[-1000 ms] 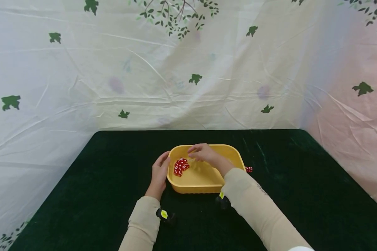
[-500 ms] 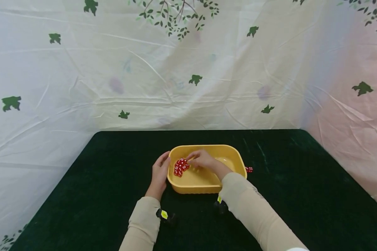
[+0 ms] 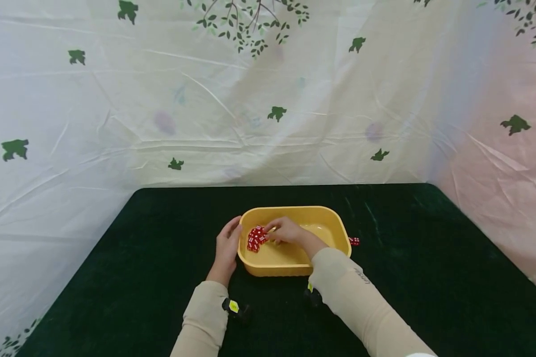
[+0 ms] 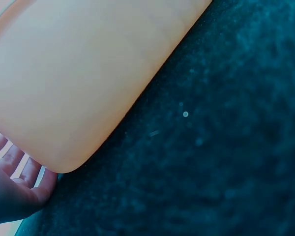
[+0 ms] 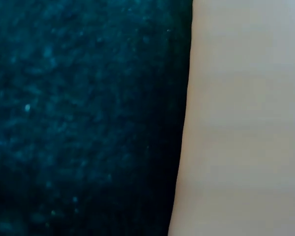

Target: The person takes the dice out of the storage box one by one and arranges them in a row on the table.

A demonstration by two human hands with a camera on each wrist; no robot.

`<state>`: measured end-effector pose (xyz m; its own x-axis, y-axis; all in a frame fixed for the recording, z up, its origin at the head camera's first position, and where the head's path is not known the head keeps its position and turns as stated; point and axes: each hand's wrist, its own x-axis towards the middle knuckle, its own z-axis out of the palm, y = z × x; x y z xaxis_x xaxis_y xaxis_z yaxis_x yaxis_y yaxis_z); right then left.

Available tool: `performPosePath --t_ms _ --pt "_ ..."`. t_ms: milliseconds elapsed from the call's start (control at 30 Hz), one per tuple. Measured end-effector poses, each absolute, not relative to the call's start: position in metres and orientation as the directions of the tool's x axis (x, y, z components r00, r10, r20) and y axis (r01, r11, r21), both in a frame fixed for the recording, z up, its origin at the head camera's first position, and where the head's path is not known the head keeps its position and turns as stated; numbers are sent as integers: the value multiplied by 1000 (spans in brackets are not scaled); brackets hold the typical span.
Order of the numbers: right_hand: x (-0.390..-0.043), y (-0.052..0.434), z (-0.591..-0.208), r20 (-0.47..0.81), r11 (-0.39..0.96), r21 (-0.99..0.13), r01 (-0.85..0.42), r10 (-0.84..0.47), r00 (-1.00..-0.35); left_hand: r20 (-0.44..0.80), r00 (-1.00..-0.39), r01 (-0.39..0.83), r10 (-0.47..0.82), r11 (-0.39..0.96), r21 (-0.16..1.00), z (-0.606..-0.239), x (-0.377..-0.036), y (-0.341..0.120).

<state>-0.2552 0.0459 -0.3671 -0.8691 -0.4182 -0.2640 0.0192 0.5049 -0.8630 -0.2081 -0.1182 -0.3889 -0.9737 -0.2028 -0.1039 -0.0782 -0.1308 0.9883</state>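
Note:
A yellow plastic basin [image 3: 295, 209] stands on the dark green cloth in the middle of the table. Several red dice [image 3: 253, 240] lie heaped in its left part. My right hand [image 3: 284, 231] reaches into the basin with curled fingers, its fingertips at the heap; whether it pinches a die is hidden. My left hand [image 3: 227, 244] rests flat against the basin's left outer wall, fingers straight. In the left wrist view the basin's wall [image 4: 78, 73] fills the upper left, with my left hand [image 4: 14, 189] beside it. The right wrist view shows only the basin's wall [image 5: 246, 118] and cloth.
One red die [image 3: 354, 241] lies on the green cloth [image 3: 429, 258] just outside the basin's right end. A pale sheet printed with leaves [image 3: 268, 99] hangs behind and to both sides of the table. The table's edges drop off at left and right.
My right hand has come down from above the basin's far rim and moved left to the heap of dice. The left hand and the basin have stayed put.

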Motion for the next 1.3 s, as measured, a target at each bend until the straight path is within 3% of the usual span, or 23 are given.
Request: performPosePath --t_ms 633,1000,1300 --pt "-250 46 -374 -251 565 -824 -45 -436 -864 -110 -975 -89 -192 -112 990 -393 -204 -118" --pt "-248 52 -355 -281 584 -811 -35 -441 -852 -107 -977 -86 -185 -117 989 -392 -206 -119" --pt "-252 60 -333 -155 562 -813 -150 -459 -875 -102 -978 -82 -183 -116 990 -390 -204 -124"
